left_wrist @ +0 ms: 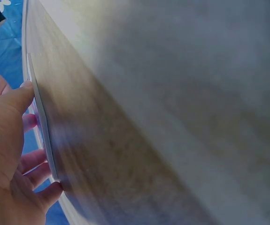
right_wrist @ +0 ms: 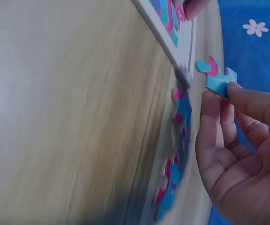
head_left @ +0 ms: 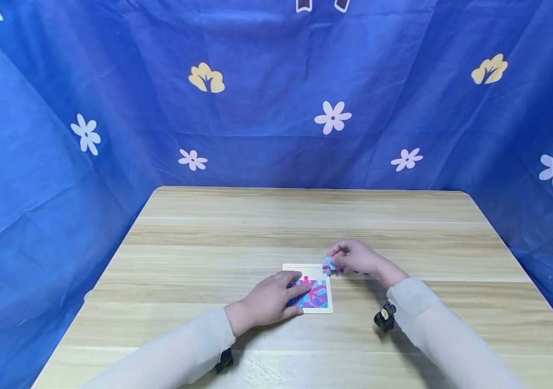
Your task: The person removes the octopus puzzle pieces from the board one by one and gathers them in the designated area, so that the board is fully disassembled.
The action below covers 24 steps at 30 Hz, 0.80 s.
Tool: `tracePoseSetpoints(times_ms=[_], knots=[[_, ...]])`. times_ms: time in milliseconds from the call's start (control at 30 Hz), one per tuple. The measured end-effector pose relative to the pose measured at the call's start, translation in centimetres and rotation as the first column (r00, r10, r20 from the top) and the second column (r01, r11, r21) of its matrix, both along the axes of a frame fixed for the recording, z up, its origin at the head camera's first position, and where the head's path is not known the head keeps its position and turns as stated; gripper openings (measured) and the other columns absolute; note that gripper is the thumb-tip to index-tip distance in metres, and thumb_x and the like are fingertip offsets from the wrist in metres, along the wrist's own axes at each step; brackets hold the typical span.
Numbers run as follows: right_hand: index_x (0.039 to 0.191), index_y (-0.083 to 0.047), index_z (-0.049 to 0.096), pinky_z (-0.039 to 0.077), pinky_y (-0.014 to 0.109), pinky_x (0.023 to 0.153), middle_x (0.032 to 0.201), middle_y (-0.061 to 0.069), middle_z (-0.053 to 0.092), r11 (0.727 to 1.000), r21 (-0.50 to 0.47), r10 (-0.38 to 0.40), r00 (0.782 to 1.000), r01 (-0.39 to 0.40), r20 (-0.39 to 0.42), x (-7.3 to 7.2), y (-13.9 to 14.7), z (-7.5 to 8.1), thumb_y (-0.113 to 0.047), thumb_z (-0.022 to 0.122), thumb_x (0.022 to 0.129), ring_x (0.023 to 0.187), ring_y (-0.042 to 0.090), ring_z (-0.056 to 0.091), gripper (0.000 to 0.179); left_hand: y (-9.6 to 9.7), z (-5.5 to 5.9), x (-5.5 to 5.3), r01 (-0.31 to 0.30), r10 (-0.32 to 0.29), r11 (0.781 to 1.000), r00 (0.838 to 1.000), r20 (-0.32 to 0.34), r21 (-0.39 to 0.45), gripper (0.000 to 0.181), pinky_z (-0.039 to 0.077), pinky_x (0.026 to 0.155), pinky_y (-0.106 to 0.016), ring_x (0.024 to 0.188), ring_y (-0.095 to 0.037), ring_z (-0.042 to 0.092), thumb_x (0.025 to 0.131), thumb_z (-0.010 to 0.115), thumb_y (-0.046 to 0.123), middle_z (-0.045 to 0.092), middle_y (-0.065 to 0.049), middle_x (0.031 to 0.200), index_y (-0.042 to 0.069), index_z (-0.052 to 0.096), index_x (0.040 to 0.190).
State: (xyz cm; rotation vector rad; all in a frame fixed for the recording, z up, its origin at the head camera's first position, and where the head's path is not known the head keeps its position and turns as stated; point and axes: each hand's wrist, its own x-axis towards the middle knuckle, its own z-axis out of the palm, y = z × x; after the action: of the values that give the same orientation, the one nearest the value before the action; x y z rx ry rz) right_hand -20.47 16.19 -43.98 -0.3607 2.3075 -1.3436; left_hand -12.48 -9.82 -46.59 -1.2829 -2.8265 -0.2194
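A white puzzle tray point(head_left: 307, 267) lies on the table, its near part filled with pink, blue and purple jigsaw pieces point(head_left: 317, 297). My left hand point(head_left: 267, 300) rests over the tray's left side, with fingers spread across pieces and rim. In the left wrist view, the thumb and fingertips touch the tray edge point(left_wrist: 44, 119). At the tray's far right corner, my right hand point(head_left: 358, 256) pinches a light-blue and pink jigsaw piece point(right_wrist: 219, 80) between thumb and fingers. The right wrist view shows this piece held above the table, near the white rim.
Loose jigsaw pieces, one point(right_wrist: 170, 185) and another point(right_wrist: 183, 110), lie on the table right of the tray, partly hidden below the right hand in the head view. A blue flowered cloth point(head_left: 266, 108) hangs around the wooden table point(head_left: 198, 237).
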Motion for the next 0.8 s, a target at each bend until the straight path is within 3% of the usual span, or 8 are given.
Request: tracePoseSetpoints(times_ms=[333, 800], knots=[[0.108, 0.003, 0.064, 0.056, 0.037, 0.071, 0.087, 0.008, 0.058, 1.000, 0.015, -0.023, 1.000, 0.023, -0.016, -0.7, 2.5, 0.2, -0.010, 0.061, 0.092, 0.081, 0.022, 0.063, 0.021, 0.0, 0.0, -0.1, -0.004, 0.004, 1.000, 1.000, 0.005, -0.003, 0.057, 0.041, 0.101, -0.042, 0.126, -0.030, 0.045, 0.091, 0.058, 0.049, 0.045, -0.015, 0.138, 0.021, 0.051, 0.140], [0.109, 0.009, 0.061, 0.056, 0.038, 0.075, 0.087, 0.008, 0.059, 0.997, -0.043, -0.058, 0.998, 0.059, 0.024, -0.8, 6.2, 0.0, -0.005, 0.060, 0.091, 0.081, 0.019, 0.061, 0.023, 0.0, 0.3, -0.1, 0.000, 0.000, 1.000, 1.000, 0.004, -0.005, 0.056, 0.041, 0.101, -0.041, 0.126, -0.030, 0.045, 0.091, 0.058, 0.050, 0.046, -0.014, 0.138, 0.021, 0.052, 0.139]])
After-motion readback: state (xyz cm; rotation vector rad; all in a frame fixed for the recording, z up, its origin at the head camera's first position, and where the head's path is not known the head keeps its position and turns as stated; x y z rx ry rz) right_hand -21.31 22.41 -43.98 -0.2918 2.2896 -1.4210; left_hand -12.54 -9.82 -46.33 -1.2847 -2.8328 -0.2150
